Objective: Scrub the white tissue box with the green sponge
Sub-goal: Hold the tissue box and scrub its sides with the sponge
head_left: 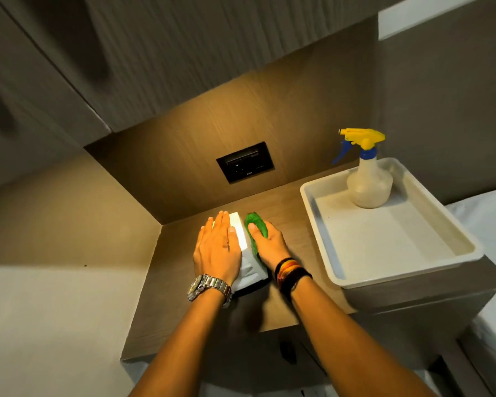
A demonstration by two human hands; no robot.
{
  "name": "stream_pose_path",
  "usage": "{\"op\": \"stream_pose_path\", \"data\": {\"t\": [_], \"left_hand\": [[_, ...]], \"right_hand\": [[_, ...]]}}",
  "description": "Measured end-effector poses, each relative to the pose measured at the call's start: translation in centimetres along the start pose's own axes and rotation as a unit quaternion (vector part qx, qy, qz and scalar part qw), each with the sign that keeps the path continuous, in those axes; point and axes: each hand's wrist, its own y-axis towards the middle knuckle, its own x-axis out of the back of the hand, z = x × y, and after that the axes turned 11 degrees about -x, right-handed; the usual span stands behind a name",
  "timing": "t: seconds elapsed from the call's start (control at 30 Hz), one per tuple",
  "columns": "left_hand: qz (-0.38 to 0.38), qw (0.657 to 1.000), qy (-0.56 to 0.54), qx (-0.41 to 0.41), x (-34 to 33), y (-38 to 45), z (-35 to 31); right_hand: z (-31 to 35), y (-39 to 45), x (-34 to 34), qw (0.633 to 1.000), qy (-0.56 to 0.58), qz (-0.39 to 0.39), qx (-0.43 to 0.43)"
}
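A matt wood-grain shelf (272, 305) and matching wood-grain back panel (241, 118) glow under warm light. The tissue box (238, 227) looks like smooth white plastic with a bright sheen on top. The sponge (257, 222) is green and slightly glossy, as if wet. At the shelf's right edge, a smooth white plastic tray (338, 270) holds a cloudy translucent plastic spray bottle (368, 184). A shiny metal watch (209, 286) and woven cloth bands (291, 275) circle the wrists.
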Motion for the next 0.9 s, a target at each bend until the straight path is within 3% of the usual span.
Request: {"op": "stream_pose_path", "data": {"t": [0.2, 0.37, 0.5, 0.67, 0.8, 0.9], "left_hand": [[-0.002, 1.0, 0.0, -0.011, 0.2, -0.1, -0.3], [0.007, 1.0, 0.003, -0.012, 0.2, 0.0, -0.5], [0.01, 1.0, 0.005, -0.006, 0.1, 0.1, -0.4], [0.002, 1.0, 0.001, -0.01, 0.1, -0.1, -0.4], [0.006, 1.0, 0.001, -0.012, 0.1, -0.1, -0.4], [0.013, 1.0, 0.001, -0.011, 0.2, 0.0, -0.5]], "right_hand": [[-2.9, -4.7, 0.4, 0.995, 0.013, 0.044, 0.093], [-3.0, -2.8, 1.0, 0.998, -0.016, 0.011, 0.067], [0.7, 1.3, 0.4, 0.998, -0.011, 0.047, 0.027], [0.2, -2.2, 0.4, 0.99, 0.001, 0.077, 0.121], [-3.9, -5.3, 0.6, 0.99, -0.005, 0.051, 0.128], [-3.3, -4.1, 0.7, 0.993, -0.021, 0.016, 0.114]]}}
